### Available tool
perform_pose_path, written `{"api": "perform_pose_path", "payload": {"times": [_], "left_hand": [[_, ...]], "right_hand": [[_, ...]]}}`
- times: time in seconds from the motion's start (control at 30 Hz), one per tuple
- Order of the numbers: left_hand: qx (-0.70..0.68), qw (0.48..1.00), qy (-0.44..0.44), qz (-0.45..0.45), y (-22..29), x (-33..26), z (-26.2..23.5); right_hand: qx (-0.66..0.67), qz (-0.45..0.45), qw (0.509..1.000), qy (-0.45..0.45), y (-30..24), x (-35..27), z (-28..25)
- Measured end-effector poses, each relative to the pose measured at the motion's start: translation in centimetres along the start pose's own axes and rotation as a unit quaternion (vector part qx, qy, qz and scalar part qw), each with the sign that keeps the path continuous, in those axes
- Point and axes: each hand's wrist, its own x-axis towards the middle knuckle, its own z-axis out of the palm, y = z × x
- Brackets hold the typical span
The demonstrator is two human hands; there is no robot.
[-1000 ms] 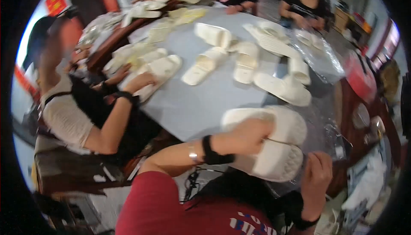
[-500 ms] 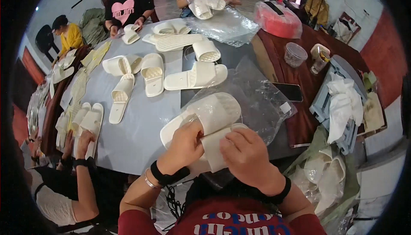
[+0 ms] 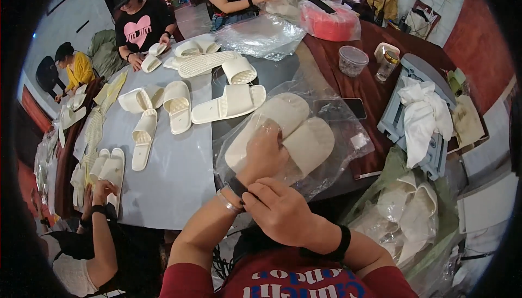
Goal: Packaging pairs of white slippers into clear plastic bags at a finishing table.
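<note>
A pair of cream slippers, the left slipper (image 3: 291, 111) beside the right slipper (image 3: 310, 148), lies inside a clear plastic bag (image 3: 348, 159) at the table's near edge. My left hand (image 3: 265, 154) reaches into the bag and grips the pair, its fingers partly hidden between them. Right at my left wrist, my right hand (image 3: 280, 211) is closed, fingertips pinching the edge of the bag's mouth by the wristband. Just beyond the bag rests another cream slipper (image 3: 234, 104) on its own.
Several loose cream slippers (image 3: 176, 108) lie across the grey tabletop (image 3: 179, 195). A phone (image 3: 353, 108), a plastic tub (image 3: 353, 60) and a glass (image 3: 387, 67) stand right. Bagged slippers (image 3: 408, 211) fill an open sack at lower right. Co-workers handle slippers at left and far side.
The slippers have gone into the clear bag with my left hand. My right hand has moved from the slipper to my left wrist. The view has shifted somewhat.
</note>
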Motion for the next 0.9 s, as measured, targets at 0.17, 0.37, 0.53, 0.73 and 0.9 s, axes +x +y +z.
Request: {"api": "perform_pose_path", "payload": {"times": [0.17,0.37,0.53,0.73,0.9], "left_hand": [[-0.023,0.999,0.034,-0.014,0.2,1.8,2.7],[-0.026,0.998,0.046,-0.019,-4.0,3.3,1.7],[-0.044,0.998,-0.047,-0.010,-5.6,-1.1,-4.9],[-0.006,0.998,-0.043,-0.042,-8.9,-9.0,-12.7],[-0.168,0.973,0.136,-0.083,-6.2,-10.3,-18.8]], "right_hand": [[0.028,-0.019,0.999,-0.014,-0.1,-1.0,-0.7],[0.006,0.012,1.000,0.003,0.9,-1.4,-3.3],[-0.154,0.103,0.982,-0.047,5.7,-3.8,-5.1],[-0.116,0.086,0.979,-0.144,6.2,-5.7,-2.6],[-0.135,0.093,0.962,-0.218,8.2,-8.7,-0.2]]}}
